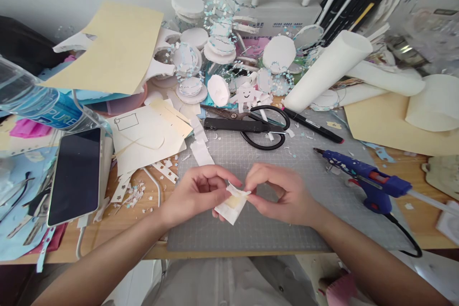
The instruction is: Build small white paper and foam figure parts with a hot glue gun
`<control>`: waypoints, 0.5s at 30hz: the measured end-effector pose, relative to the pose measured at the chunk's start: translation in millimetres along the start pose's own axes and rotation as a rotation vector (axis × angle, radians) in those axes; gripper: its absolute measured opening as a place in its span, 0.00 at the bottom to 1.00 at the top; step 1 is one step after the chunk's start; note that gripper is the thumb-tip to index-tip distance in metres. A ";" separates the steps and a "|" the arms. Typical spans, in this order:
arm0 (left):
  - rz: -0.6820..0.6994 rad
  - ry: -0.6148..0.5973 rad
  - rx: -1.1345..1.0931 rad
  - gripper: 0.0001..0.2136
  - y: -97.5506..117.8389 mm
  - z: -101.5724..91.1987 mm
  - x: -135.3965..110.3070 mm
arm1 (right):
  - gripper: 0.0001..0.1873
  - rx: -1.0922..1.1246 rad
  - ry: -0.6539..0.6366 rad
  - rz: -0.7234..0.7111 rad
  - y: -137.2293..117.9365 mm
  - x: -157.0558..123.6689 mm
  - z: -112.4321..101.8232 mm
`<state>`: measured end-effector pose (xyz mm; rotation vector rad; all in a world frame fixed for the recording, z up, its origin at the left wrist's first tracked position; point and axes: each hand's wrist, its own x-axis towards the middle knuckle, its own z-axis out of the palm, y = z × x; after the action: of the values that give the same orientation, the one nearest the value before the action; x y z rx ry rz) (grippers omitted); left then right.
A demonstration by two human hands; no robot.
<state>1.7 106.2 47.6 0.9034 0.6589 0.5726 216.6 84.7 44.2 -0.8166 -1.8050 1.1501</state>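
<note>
Both hands meet over the grey cutting mat (201, 239) near the desk's front edge. Between them is a small white paper piece (231, 208) with a cream patch in its middle and a curled upper edge. My left hand (199, 191) grips its left side, thumb on top and other fingers partly behind it. My right hand (281, 191) pinches its upper right corner between thumb and forefinger. Just beyond the hands lie black-handled scissors (267, 146), a black utility knife (233, 125) and a white paper strip (201, 152).
A blue glue gun (366, 172) rests at the right, beside a black marker (313, 125). Left are a phone (75, 177), a water bottle (53, 105) and drawn-on paper (143, 138). Behind stand white discs (279, 53), a paper tube (326, 71) and several markers (351, 9).
</note>
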 end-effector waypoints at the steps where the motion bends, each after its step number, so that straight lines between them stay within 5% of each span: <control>1: 0.010 0.005 0.002 0.06 -0.2 0.4 0.1 | 0.07 0.013 0.007 0.031 -0.1 -0.4 0.8; 15: 0.140 0.075 0.035 0.04 -2.1 5.0 0.3 | 0.03 0.294 0.010 0.249 0.6 -1.3 8.4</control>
<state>5.9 102.8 48.0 0.9698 0.6782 0.7250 209.8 80.6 41.3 -0.8842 -1.5063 1.5265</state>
